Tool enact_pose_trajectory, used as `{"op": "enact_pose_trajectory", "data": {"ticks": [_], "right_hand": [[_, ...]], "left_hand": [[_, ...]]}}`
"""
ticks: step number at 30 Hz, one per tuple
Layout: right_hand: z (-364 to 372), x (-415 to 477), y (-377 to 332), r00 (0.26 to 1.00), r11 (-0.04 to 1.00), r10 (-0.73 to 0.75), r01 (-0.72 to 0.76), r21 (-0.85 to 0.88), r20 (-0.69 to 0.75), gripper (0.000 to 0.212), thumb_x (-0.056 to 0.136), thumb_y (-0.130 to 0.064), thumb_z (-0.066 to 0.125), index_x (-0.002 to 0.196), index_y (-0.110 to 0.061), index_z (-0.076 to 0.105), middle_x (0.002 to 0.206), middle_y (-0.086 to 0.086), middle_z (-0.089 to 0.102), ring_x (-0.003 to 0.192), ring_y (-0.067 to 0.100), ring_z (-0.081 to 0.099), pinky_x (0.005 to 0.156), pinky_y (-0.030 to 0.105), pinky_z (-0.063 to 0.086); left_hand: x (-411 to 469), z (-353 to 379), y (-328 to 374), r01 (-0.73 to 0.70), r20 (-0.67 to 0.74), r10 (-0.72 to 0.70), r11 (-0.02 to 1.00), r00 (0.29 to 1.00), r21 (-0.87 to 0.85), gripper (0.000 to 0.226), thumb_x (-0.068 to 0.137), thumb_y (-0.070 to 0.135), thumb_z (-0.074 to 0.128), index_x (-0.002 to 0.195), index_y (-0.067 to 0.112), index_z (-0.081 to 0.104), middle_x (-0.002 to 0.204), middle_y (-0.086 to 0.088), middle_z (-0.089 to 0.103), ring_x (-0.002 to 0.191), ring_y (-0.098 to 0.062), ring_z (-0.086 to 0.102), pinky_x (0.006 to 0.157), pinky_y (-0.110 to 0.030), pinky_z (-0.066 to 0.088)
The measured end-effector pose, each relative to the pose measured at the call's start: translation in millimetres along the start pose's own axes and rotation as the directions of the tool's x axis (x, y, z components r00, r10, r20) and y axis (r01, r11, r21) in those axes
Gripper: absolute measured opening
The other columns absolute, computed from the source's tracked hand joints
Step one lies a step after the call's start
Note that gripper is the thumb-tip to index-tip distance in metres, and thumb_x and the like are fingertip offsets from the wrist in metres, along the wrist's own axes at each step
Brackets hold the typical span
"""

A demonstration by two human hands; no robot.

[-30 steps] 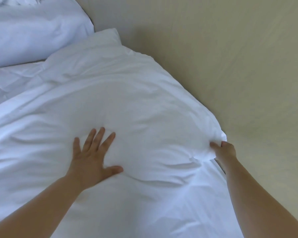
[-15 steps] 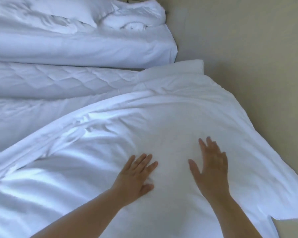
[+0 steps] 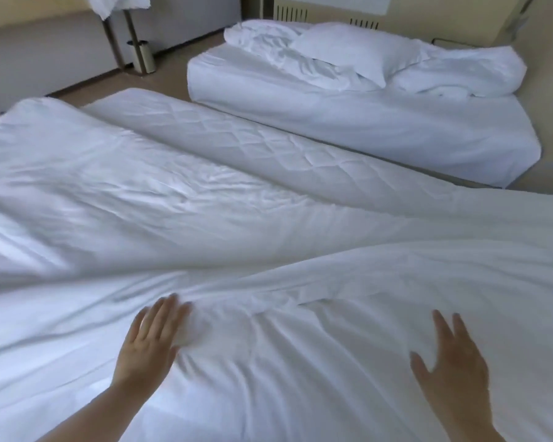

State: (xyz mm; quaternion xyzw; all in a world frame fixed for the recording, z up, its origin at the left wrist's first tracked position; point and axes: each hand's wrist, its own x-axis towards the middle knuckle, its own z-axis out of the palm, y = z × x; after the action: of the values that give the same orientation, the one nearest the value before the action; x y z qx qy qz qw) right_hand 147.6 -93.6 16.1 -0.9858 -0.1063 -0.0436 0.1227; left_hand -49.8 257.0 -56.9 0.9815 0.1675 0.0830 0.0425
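Nearest the camera, the soft white cotton duvet (image 3: 268, 371) is spread over the near bed, and both hands are laid on it palm down. The left hand (image 3: 147, 341) is set just left of a bunched ridge of folds, its fingers straight and close together, with nothing gripped. The fingertips are blurred, so whether they press or only skim cannot be told. The right hand (image 3: 454, 365) is placed well apart from it, with fingers splayed and released, flat on the fabric. The hands are judged to be held flat and wide so that the creases between them may be pushed outward and the cover smoothed rather than lifted. Beyond the hands the duvet is seen to run diagonally, rumpled toward the left, and a strip of the diamond-quilted white mattress pad (image 3: 246, 138) is exposed along the far side. The cover is therefore judged not yet squared on the bed. Farther off, across beige carpet (image 3: 173, 71), a second low bed with a white fitted sheet (image 3: 380, 129) is seen. A plump white pillow (image 3: 348, 49) and a crumpled white quilt (image 3: 466, 71) are heaped at one end of it, presumably to be dealt with later. At the far left, a small cylindrical metal bin (image 3: 142, 57) is stood beside slim metal legs (image 3: 109, 36).
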Motion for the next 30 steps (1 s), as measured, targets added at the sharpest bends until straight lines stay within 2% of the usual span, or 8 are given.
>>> {"op": "enact_pose_trajectory", "data": {"ticks": [3, 7, 12, 18, 20, 23, 26, 30], "right_hand": [[39.7, -6.4, -114.1, 0.928, 0.927, -0.363, 0.369, -0.071, 0.088, 0.109, 0.024, -0.021, 0.095, 0.122, -0.009, 0.047, 0.126, 0.021, 0.048, 0.108, 0.038, 0.051, 0.089, 0.051, 0.045], [95.0, -16.6, -248.1, 0.767, 0.771, -0.601, 0.630, -0.092, 0.224, 0.117, 0.016, -0.041, 0.092, 0.120, -0.017, 0.044, 0.127, 0.011, 0.051, 0.121, 0.030, 0.040, 0.113, 0.036, 0.001], [125.6, -17.9, -337.4, 0.639, 0.703, -0.625, 0.711, -0.033, 0.449, 0.092, -0.001, -0.040, 0.088, 0.087, -0.021, 0.071, 0.082, -0.007, 0.073, 0.074, 0.010, 0.071, 0.086, 0.033, 0.031], [95.9, -5.5, -368.6, 0.692, 0.726, -0.598, 0.682, -0.091, 0.405, 0.065, 0.004, -0.031, 0.092, 0.065, -0.025, 0.073, 0.055, -0.013, 0.066, 0.049, 0.007, 0.064, 0.055, 0.025, 0.054], [87.1, 0.5, -379.7, 0.727, 0.762, -0.572, 0.642, -0.081, 0.380, 0.056, 0.016, -0.024, 0.095, 0.068, -0.022, 0.074, 0.056, -0.009, 0.067, 0.047, 0.016, 0.064, 0.044, 0.025, 0.050], [67.3, 12.9, -403.6, 0.792, 0.844, -0.479, 0.534, -0.048, 0.379, 0.033, 0.070, -0.022, 0.075, 0.102, -0.020, 0.071, 0.094, -0.001, 0.073, 0.083, 0.031, 0.067, 0.071, 0.031, 0.046], [51.0, 32.9, -420.3, 0.774, 0.849, -0.429, 0.522, -0.086, 0.465, 0.039, 0.092, -0.039, 0.050, 0.129, -0.030, 0.050, 0.124, -0.010, 0.061, 0.111, 0.020, 0.056, 0.087, 0.025, 0.038], [18.9, 74.1, -437.0, 0.846, 0.863, -0.470, 0.500, -0.069, 0.251, 0.036, 0.090, -0.038, 0.054, 0.118, -0.017, 0.061, 0.089, 0.013, 0.070, 0.083, 0.033, 0.065, 0.065, 0.032, 0.041]], "left_hand": [[-11.1, 11.8, -68.8, 0.156, -0.004, -0.156, 0.987, 0.988, -0.037, 0.103, 0.050, -0.004, 0.051, 0.142, 0.023, 0.014, 0.132, -0.011, 0.036, 0.138, -0.026, 0.017, 0.115, -0.025, -0.009], [-16.0, 14.1, -138.8, 0.077, 0.080, -0.074, 0.996, 0.994, -0.041, 0.086, 0.054, 0.007, 0.029, 0.139, 0.017, 0.028, 0.118, -0.009, 0.062, 0.135, -0.016, 0.025, 0.116, -0.031, -0.004], [-37.1, -12.5, -232.8, 0.121, 0.127, -0.107, 0.987, 0.986, -0.109, 0.051, 0.057, 0.015, 0.031, 0.105, 0.017, 0.048, 0.080, 0.000, 0.073, 0.091, -0.015, 0.053, 0.116, -0.028, -0.001], [-50.4, -12.0, -274.9, 0.184, -0.005, -0.188, 0.965, 0.982, -0.185, 0.038, 0.060, 0.021, 0.036, 0.086, 0.022, 0.064, 0.061, 0.005, 0.069, 0.064, -0.014, 0.064, 0.111, -0.019, 0.014], [-32.8, -28.7, -284.8, 0.189, -0.063, -0.203, 0.965, 0.977, -0.181, 0.037, 0.057, 0.022, 0.036, 0.086, 0.029, 0.058, 0.053, 0.004, 0.067, 0.043, -0.016, 0.063, 0.082, -0.018, 0.047], [15.6, -70.9, -311.1, 0.199, -0.079, -0.208, 0.973, 0.975, -0.113, 0.034, 0.053, 0.022, 0.052, 0.081, 0.021, 0.069, 0.057, -0.006, 0.070, 0.034, -0.024, 0.059, 0.028, -0.028, 0.041], [83.5, -117.3, -336.8, 0.225, -0.061, -0.235, 0.965, 0.970, -0.136, 0.044, 0.063, 0.029, 0.047, 0.090, 0.009, 0.075, 0.082, -0.019, 0.073, 0.061, -0.038, 0.068, 0.050, -0.042, 0.053], [196.4, -169.8, -344.1, 0.108, -0.242, -0.129, 0.989, 0.962, -0.100, 0.058, 0.070, 0.039, 0.038, 0.112, 0.012, 0.068, 0.108, -0.022, 0.067, 0.099, -0.042, 0.062, 0.080, -0.042, 0.045]]}}
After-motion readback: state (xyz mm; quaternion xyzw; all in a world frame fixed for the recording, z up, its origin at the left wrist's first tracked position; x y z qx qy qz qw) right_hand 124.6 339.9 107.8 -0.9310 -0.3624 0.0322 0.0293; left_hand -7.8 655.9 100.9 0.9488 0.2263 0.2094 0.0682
